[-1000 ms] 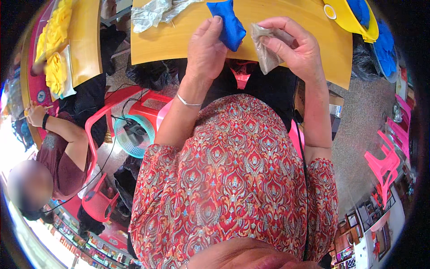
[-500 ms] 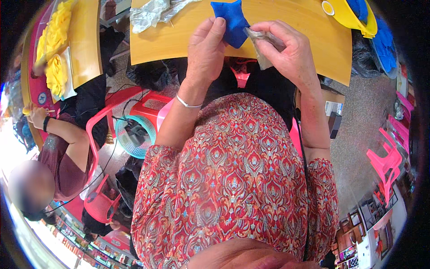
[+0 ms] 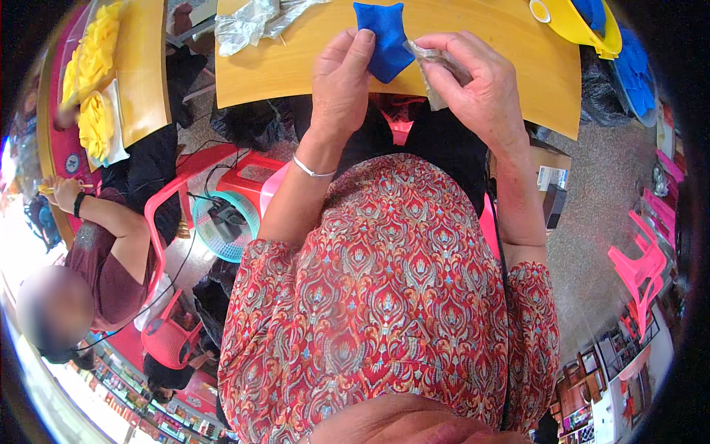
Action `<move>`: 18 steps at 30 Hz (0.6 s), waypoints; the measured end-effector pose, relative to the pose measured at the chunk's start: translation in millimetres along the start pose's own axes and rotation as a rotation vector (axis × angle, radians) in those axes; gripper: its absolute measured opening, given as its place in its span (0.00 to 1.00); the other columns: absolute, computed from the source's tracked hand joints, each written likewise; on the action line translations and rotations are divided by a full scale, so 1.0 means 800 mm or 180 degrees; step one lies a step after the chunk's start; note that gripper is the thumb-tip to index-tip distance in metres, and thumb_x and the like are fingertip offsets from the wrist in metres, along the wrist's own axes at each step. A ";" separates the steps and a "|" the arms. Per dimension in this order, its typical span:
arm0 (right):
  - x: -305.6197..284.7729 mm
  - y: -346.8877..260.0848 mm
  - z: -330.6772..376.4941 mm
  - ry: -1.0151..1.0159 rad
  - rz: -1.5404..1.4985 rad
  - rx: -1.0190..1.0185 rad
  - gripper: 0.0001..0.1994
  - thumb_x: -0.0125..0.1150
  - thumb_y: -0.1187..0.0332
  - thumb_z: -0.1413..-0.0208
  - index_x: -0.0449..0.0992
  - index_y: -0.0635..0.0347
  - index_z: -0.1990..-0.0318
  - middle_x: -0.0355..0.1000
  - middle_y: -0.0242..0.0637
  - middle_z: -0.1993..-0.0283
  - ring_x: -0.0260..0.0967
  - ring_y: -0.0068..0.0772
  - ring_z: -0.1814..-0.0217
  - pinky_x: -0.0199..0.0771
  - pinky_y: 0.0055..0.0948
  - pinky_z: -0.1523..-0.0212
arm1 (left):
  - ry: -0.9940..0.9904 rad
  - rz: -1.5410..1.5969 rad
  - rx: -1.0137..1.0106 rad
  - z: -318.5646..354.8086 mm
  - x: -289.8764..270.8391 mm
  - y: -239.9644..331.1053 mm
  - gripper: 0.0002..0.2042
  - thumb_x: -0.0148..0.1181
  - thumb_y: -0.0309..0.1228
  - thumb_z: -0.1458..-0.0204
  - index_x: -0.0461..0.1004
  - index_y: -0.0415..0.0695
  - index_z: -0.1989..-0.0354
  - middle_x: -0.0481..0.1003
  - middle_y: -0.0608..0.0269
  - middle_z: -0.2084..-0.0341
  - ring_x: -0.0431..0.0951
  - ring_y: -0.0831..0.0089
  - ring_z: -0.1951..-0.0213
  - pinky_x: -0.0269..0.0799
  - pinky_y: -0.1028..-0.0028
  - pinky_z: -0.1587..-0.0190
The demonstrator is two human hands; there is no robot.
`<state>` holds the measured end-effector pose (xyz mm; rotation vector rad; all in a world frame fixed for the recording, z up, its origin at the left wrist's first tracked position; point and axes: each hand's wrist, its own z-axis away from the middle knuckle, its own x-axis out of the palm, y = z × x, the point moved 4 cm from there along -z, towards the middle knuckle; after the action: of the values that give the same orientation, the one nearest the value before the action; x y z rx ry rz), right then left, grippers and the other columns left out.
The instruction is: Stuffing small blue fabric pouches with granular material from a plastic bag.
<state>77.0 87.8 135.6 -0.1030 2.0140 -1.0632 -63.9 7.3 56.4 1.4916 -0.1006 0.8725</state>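
Observation:
My left hand (image 3: 340, 87) pinches a blue cloth piece (image 3: 386, 43) with pointed corners between thumb and fingers, above the near part of the yellow-brown table (image 3: 296, 74). Close to the cloth's right corner, my right hand (image 3: 484, 92) is closed on a crumpled greyish, see-through piece (image 3: 436, 81) that looks like a plastic packet. Its upper tip meets or nearly meets the blue cloth; whether they touch I cannot tell. My right fingertips are partly hidden behind this piece.
Clear plastic bags (image 3: 251, 26) lie at the table's far left. To the right are a yellow container (image 3: 584, 33) and a tray of blue cloth pieces (image 3: 629, 74). A co-worker's arm (image 3: 111, 222) is at left, near yellow cloth pieces (image 3: 95, 126). A turquoise basket (image 3: 248, 240) stands below.
The blue cloth has turned slightly in my left hand, its lower tip shifting right. My right hand and the see-through piece have moved a little to the right.

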 end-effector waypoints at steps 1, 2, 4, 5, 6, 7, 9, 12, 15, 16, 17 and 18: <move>0.002 0.003 0.003 0.0034 -0.0052 -0.0081 0.10 0.61 0.75 0.51 0.77 0.60 0.60 0.74 0.38 0.67 0.74 0.35 0.66 0.73 0.28 0.65 | -0.0014 -0.0277 0.0009 0.001 -0.001 -0.001 0.11 0.52 0.35 0.38 0.72 0.40 0.58 0.75 0.65 0.65 0.75 0.76 0.61 0.73 0.74 0.58; 0.004 0.004 0.005 0.0067 -0.0104 -0.0161 0.09 0.61 0.73 0.51 0.76 0.61 0.61 0.73 0.41 0.68 0.74 0.40 0.68 0.73 0.32 0.67 | -0.0015 -0.0277 0.0003 0.001 -0.001 -0.001 0.11 0.52 0.35 0.38 0.72 0.40 0.58 0.75 0.65 0.65 0.75 0.76 0.61 0.73 0.74 0.58; 0.009 0.001 0.006 -0.0047 -0.0150 -0.0310 0.09 0.61 0.74 0.51 0.76 0.61 0.61 0.73 0.41 0.68 0.73 0.39 0.69 0.72 0.32 0.68 | 0.0003 -0.0208 0.0033 0.000 0.000 -0.001 0.12 0.51 0.36 0.37 0.72 0.39 0.57 0.76 0.64 0.64 0.76 0.74 0.61 0.72 0.72 0.57; 0.012 -0.002 0.007 -0.0162 -0.0196 -0.0464 0.09 0.61 0.74 0.51 0.76 0.61 0.61 0.73 0.41 0.68 0.73 0.39 0.70 0.72 0.32 0.69 | 0.0005 -0.0211 0.0027 -0.001 0.000 -0.002 0.12 0.51 0.36 0.37 0.72 0.39 0.57 0.76 0.64 0.64 0.76 0.74 0.61 0.72 0.72 0.57; 0.012 -0.001 0.007 -0.0163 -0.0201 -0.0459 0.09 0.61 0.74 0.51 0.76 0.61 0.61 0.73 0.41 0.68 0.73 0.39 0.70 0.72 0.32 0.69 | -0.0018 0.0162 -0.0015 -0.005 0.000 -0.004 0.12 0.50 0.36 0.37 0.71 0.39 0.57 0.76 0.63 0.63 0.76 0.73 0.61 0.73 0.71 0.56; 0.013 0.002 0.008 -0.0252 -0.0429 -0.0341 0.09 0.61 0.74 0.51 0.76 0.61 0.61 0.73 0.41 0.68 0.73 0.38 0.71 0.72 0.31 0.69 | -0.0039 0.0536 -0.0054 -0.006 0.000 -0.006 0.12 0.49 0.36 0.36 0.71 0.39 0.56 0.76 0.62 0.63 0.76 0.71 0.60 0.73 0.69 0.55; 0.013 0.006 0.008 -0.0340 -0.0661 -0.0220 0.09 0.60 0.75 0.51 0.76 0.61 0.60 0.72 0.41 0.68 0.72 0.37 0.71 0.71 0.30 0.69 | -0.0096 0.0491 -0.0018 -0.005 0.002 -0.007 0.13 0.48 0.36 0.36 0.71 0.39 0.56 0.76 0.62 0.62 0.76 0.70 0.59 0.73 0.68 0.54; 0.005 0.008 0.006 -0.0106 -0.0561 -0.0147 0.11 0.60 0.76 0.52 0.76 0.61 0.59 0.72 0.41 0.67 0.72 0.36 0.71 0.71 0.29 0.69 | -0.0125 0.0550 0.0003 -0.006 0.001 -0.011 0.12 0.48 0.36 0.36 0.71 0.40 0.55 0.75 0.61 0.62 0.76 0.69 0.58 0.73 0.66 0.52; -0.003 0.004 0.004 -0.0111 -0.0643 0.0186 0.10 0.60 0.77 0.49 0.77 0.60 0.58 0.74 0.35 0.63 0.74 0.27 0.61 0.73 0.23 0.58 | -0.0091 0.0556 0.0029 -0.007 -0.001 -0.010 0.12 0.48 0.36 0.36 0.71 0.40 0.55 0.75 0.61 0.61 0.76 0.69 0.57 0.73 0.66 0.53; -0.005 0.004 0.003 -0.0002 -0.0361 0.0030 0.10 0.61 0.77 0.49 0.77 0.60 0.58 0.74 0.35 0.63 0.74 0.26 0.61 0.73 0.22 0.59 | -0.0088 0.0459 0.0069 -0.006 -0.002 -0.009 0.12 0.47 0.36 0.36 0.71 0.40 0.55 0.75 0.62 0.61 0.76 0.70 0.57 0.73 0.66 0.53; -0.007 0.003 0.003 0.0106 -0.0079 -0.0127 0.10 0.61 0.77 0.49 0.77 0.60 0.58 0.74 0.35 0.64 0.74 0.25 0.62 0.73 0.22 0.60 | -0.0090 0.0458 0.0065 -0.006 -0.001 -0.009 0.12 0.47 0.36 0.36 0.71 0.40 0.55 0.75 0.62 0.61 0.76 0.70 0.57 0.73 0.66 0.53; -0.006 0.002 0.004 0.0108 -0.0080 -0.0124 0.10 0.61 0.77 0.49 0.77 0.60 0.58 0.74 0.35 0.64 0.74 0.25 0.62 0.73 0.22 0.60 | -0.0150 0.0372 0.0107 -0.006 0.001 -0.008 0.12 0.47 0.36 0.36 0.71 0.40 0.55 0.75 0.61 0.61 0.76 0.70 0.58 0.73 0.67 0.54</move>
<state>82.7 88.9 136.8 -0.1319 2.0694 -1.0482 -61.8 12.8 50.9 1.5501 -0.2106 0.9365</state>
